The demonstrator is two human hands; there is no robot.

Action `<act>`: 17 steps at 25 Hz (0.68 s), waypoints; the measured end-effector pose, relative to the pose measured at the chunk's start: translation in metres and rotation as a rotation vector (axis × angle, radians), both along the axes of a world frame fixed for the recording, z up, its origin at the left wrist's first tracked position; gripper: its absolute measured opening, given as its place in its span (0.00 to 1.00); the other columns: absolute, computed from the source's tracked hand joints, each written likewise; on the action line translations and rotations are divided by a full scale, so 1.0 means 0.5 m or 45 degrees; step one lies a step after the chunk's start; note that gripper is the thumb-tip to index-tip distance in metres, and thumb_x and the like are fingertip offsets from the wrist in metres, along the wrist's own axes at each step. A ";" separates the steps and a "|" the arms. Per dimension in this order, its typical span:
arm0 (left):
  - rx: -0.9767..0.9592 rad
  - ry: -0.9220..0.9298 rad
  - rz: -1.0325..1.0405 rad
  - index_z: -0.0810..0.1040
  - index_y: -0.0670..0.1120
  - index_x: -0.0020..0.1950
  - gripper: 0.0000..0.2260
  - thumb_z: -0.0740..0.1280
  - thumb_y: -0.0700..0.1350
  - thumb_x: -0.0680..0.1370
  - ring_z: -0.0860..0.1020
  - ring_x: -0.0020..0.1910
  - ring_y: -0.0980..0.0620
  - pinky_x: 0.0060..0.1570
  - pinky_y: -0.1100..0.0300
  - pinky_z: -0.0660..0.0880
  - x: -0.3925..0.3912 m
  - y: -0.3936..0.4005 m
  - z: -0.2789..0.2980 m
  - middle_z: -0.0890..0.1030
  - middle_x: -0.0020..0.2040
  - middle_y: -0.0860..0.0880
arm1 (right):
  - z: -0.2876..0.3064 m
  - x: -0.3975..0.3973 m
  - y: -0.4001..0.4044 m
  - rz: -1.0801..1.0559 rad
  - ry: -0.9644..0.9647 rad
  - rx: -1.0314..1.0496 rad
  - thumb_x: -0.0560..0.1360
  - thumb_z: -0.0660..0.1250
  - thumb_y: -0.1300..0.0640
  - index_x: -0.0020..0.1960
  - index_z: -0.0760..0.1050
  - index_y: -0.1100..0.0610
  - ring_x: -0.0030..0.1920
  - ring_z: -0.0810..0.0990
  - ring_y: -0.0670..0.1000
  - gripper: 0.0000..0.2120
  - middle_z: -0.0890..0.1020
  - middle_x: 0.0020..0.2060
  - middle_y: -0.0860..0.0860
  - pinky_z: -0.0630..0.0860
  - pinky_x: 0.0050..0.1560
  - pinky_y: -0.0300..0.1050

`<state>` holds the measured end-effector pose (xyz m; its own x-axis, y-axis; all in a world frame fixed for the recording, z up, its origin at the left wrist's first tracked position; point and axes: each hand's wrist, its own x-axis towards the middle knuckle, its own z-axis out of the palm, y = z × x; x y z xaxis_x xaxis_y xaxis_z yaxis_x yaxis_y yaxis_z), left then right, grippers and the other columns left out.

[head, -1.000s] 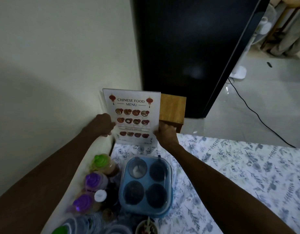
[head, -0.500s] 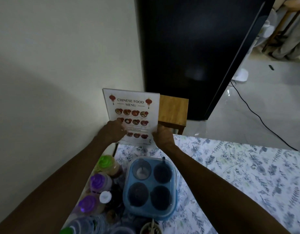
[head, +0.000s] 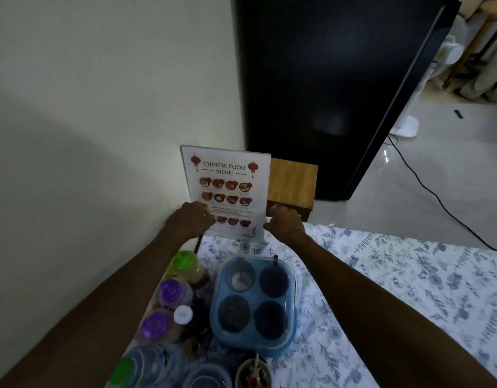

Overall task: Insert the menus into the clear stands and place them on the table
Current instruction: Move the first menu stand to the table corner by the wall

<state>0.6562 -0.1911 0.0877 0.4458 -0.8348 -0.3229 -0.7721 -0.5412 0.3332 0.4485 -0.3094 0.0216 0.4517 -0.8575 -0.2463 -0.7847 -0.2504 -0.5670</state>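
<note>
A white sheet headed "Chinese Food Menu" sits inside a clear stand that is upright at the far left corner of the table, close to the wall. My left hand covers the stand's lower left part, fingers on its front. My right hand grips the lower right edge. The stand's base is near the floral tablecloth; I cannot tell whether it touches it.
A blue four-cup condiment holder stands just before the menu. Bottles with green and purple caps line the left edge by the wall. A wooden stool and a tall black cabinet lie beyond the table.
My left hand has slid from the stand's left edge onto its lower front. The menu stand has stayed in about the same place, upright.
</note>
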 end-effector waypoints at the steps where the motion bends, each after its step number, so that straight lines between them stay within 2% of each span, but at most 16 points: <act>1: 0.009 -0.010 0.003 0.83 0.45 0.58 0.16 0.69 0.54 0.76 0.81 0.57 0.42 0.59 0.48 0.78 -0.010 0.004 0.006 0.83 0.59 0.42 | 0.010 -0.015 0.003 -0.016 0.012 -0.016 0.72 0.74 0.53 0.59 0.78 0.57 0.51 0.84 0.57 0.18 0.84 0.54 0.55 0.83 0.52 0.53; 5: 0.022 -0.025 -0.032 0.82 0.45 0.59 0.17 0.67 0.54 0.77 0.81 0.57 0.43 0.59 0.49 0.77 -0.074 0.011 0.034 0.83 0.59 0.44 | 0.053 -0.096 0.015 -0.082 0.015 -0.036 0.74 0.73 0.54 0.60 0.76 0.59 0.52 0.82 0.58 0.17 0.82 0.53 0.58 0.78 0.49 0.48; 9: -0.020 -0.023 -0.101 0.83 0.47 0.58 0.16 0.67 0.55 0.77 0.80 0.57 0.44 0.59 0.50 0.76 -0.180 0.013 0.071 0.82 0.60 0.46 | 0.099 -0.205 0.041 -0.116 0.016 -0.107 0.74 0.71 0.52 0.62 0.74 0.59 0.53 0.81 0.59 0.20 0.82 0.54 0.58 0.80 0.51 0.51; 17: -0.043 -0.091 -0.286 0.83 0.50 0.55 0.14 0.66 0.57 0.77 0.80 0.57 0.45 0.57 0.52 0.75 -0.475 0.085 0.100 0.83 0.60 0.47 | 0.163 -0.433 0.181 -0.207 -0.125 -0.077 0.71 0.73 0.50 0.62 0.75 0.54 0.57 0.80 0.56 0.22 0.82 0.57 0.56 0.77 0.55 0.48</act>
